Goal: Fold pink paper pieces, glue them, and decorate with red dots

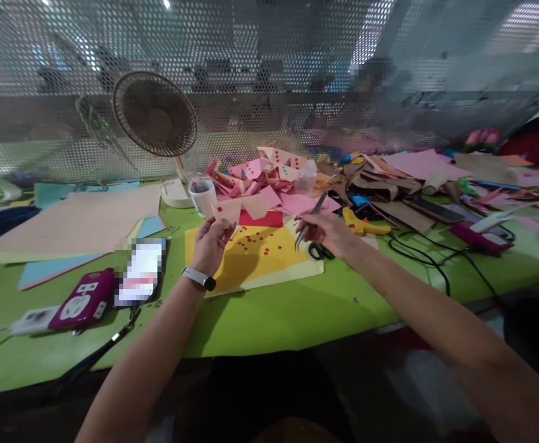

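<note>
Mesh [269, 111] backs the green table [260, 326], left grip [213, 241] pinching paper [231, 211], right grip [327, 232] pinching tweezers [319, 203].

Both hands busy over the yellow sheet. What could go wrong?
1. The red bits on the yellow sheet look loose; the fan, if running, might scatter them.
2. The cup stands just behind the left hand, so a reach forward might tip it.
3. The right hand, holding tweezers, is close to the scissors; it could snag them.
</note>
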A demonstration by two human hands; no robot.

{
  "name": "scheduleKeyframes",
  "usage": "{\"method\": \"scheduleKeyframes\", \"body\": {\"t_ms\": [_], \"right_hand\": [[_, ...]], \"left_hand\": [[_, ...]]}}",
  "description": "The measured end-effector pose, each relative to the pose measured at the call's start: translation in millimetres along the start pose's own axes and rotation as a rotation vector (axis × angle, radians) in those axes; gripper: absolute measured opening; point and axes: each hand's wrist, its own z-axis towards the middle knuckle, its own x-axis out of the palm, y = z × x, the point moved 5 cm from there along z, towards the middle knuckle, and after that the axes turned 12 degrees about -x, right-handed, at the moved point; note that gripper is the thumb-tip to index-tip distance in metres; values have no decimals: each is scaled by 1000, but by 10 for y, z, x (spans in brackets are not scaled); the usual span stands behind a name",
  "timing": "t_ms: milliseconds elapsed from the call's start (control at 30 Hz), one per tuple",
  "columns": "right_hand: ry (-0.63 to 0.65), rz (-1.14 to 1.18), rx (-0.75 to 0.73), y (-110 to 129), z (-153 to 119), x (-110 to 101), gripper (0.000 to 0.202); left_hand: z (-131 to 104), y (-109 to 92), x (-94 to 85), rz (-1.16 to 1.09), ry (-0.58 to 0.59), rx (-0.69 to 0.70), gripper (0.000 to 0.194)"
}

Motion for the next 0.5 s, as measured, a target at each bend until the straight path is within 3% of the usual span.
{"method": "scheduleKeyframes", "body": {"t_ms": [167,300,433,500], "right_hand": [[-84,-242,-249,-59,238,129,35],[-75,-524,-262,-198,338,155,39],[-69,-871,-381,-171,298,143,34],[-21,-957,-341,-214,294,137,34]], "left_hand": [[8,7,-10,20,14,-2,26],[10,19,-15,21,-11,-21,25],[10,33,-9,35,-35,-25,25],[15,45,-15,33,-49,-27,24]]}}
